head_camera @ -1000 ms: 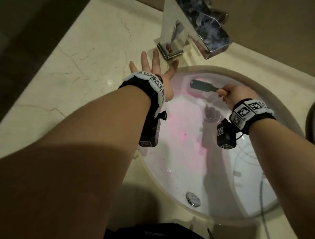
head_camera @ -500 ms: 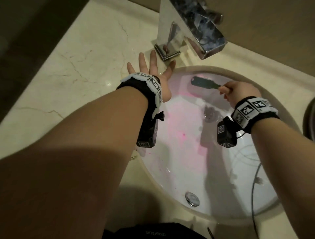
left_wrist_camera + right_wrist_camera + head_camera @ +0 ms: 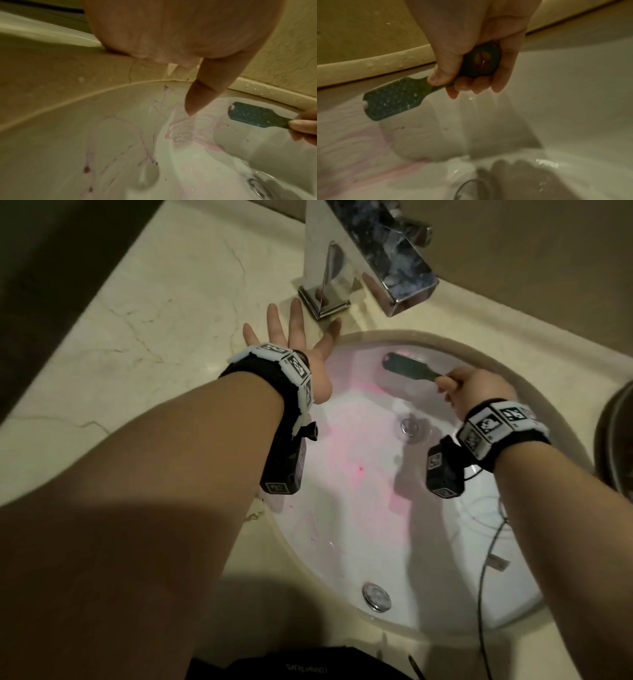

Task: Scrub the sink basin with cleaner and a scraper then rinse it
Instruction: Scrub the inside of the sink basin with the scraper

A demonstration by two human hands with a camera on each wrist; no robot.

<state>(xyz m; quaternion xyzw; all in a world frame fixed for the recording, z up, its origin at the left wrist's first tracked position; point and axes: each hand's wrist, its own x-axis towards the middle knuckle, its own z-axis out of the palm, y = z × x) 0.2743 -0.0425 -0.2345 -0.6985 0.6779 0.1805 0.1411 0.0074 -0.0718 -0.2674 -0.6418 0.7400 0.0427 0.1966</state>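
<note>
A white round sink basin (image 3: 445, 594) carries pink cleaner smears (image 3: 359, 453) across its left and middle. My right hand (image 3: 469, 388) grips the handle of a dark flat scraper (image 3: 409, 366), whose paddle lies against the far inner wall under the rim. The right wrist view shows the scraper (image 3: 393, 100) wet with droplets and my fingers (image 3: 471, 83) curled round its handle. My left hand (image 3: 294, 344) lies flat with spread fingers on the counter at the basin's far left rim. In the left wrist view the scraper (image 3: 254, 115) sits at right and my thumb (image 3: 205, 94) hangs over the rim.
A chrome square faucet (image 3: 376, 258) stands behind the basin on the beige marble counter (image 3: 137, 337). The drain (image 3: 411, 426) lies in the basin's middle, an overflow cap (image 3: 376, 597) at its near wall. A thin black cable (image 3: 486, 577) hangs at the right.
The scraper and my right hand have shifted slightly along the far wall of the basin. My left hand stays flat on the counter.
</note>
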